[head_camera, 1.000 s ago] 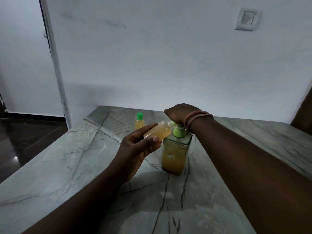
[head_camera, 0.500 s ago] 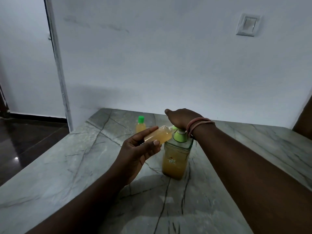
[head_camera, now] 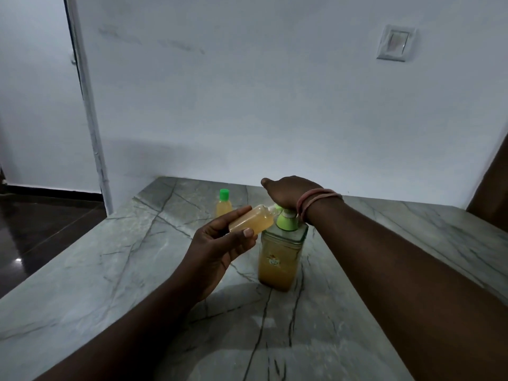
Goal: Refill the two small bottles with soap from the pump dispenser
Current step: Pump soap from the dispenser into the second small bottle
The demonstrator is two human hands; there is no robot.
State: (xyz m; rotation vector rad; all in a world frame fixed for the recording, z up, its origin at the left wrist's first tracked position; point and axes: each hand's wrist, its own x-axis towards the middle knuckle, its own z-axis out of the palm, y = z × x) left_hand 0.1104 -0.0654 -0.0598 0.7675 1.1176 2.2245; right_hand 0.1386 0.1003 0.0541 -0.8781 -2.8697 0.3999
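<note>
The pump dispenser [head_camera: 280, 255], a square clear bottle of amber soap with a light green pump collar, stands on the marble table [head_camera: 115, 270]. My right hand [head_camera: 288, 192] presses flat on the pump head, which it hides. My left hand [head_camera: 220, 243] holds a small uncapped bottle [head_camera: 251, 222] of amber soap, tilted on its side with its mouth at the pump spout. A second small bottle [head_camera: 224, 206] with a green cap stands upright behind, near the wall.
The white wall runs along the table's far edge, with a switch plate [head_camera: 395, 46] high on the right. The table's left edge drops to a dark floor [head_camera: 35, 229]. A dark brown object [head_camera: 492, 193] stands at the far right.
The view has tilted up slightly, so hands and bottles sit lower in frame. My right hand stays on the pump head and the small bottle stays at the spout.
</note>
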